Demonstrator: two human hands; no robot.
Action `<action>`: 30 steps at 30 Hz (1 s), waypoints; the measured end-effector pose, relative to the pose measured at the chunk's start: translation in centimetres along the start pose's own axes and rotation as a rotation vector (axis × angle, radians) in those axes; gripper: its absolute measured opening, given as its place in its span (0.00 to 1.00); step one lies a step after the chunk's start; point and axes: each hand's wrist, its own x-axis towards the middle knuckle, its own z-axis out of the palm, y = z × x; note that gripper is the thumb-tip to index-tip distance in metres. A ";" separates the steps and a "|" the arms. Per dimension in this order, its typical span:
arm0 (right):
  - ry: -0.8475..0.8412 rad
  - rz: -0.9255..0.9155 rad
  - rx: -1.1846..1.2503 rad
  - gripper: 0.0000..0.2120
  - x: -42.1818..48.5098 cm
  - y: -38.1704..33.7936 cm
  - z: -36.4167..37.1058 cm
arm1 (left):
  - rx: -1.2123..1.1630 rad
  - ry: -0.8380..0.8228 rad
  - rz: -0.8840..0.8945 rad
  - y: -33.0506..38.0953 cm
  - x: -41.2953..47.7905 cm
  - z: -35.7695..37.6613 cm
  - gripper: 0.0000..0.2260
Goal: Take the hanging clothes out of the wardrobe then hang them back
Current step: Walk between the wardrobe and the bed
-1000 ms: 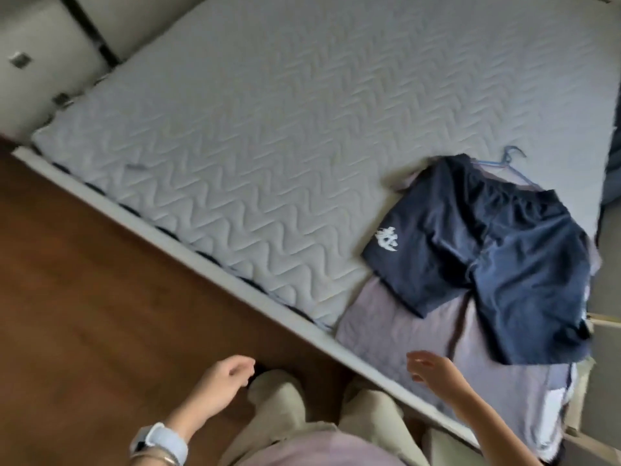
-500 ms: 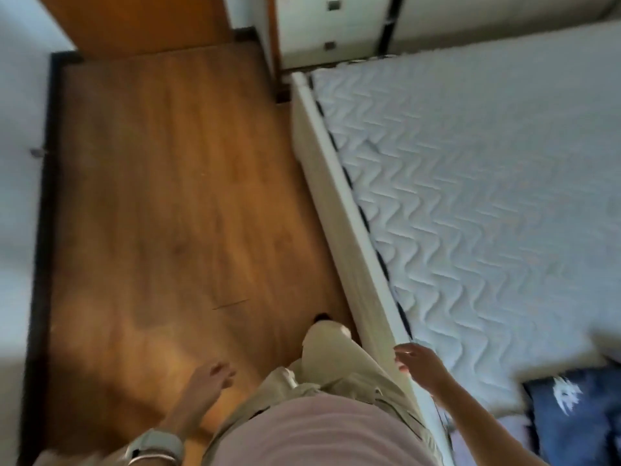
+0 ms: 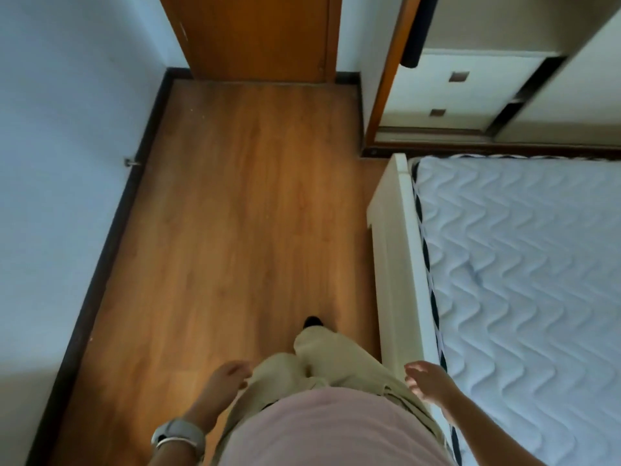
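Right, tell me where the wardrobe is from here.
In the head view the wardrobe stands ahead at upper right, beyond the head of the bed, right of the wooden door.

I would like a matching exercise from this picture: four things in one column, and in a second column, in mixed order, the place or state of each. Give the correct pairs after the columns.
Things
1. quilted white mattress
2. brown wooden door
3. grey wristwatch
4. right hand

Places or states
A. on the left wrist
B. far end of the wooden floor
C. empty, fingers spread, above the white bed frame
D. right side of the view, inside the bed frame

Pairs: 1-D, 2-B, 3-A, 4-C
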 end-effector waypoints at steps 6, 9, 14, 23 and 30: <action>0.032 -0.094 0.193 0.16 4.6 -13.8 -7.7 | -0.039 0.071 0.005 10.7 6.4 -3.8 0.11; 0.038 -0.111 0.217 0.15 7.2 -18.4 -10.1 | -0.020 0.084 -0.046 14.8 10.0 -5.3 0.13; 0.086 0.025 0.282 0.07 12.0 -23.5 -13.2 | 0.165 0.008 -0.055 23.0 17.2 -8.3 0.14; 0.151 0.145 0.640 0.07 16.2 -34.2 -19.1 | 0.173 0.028 0.060 49.5 27.8 -11.5 0.12; 0.269 0.140 0.812 0.06 21.2 -39.5 -26.5 | 0.291 -0.127 0.227 63.3 32.4 -5.4 0.07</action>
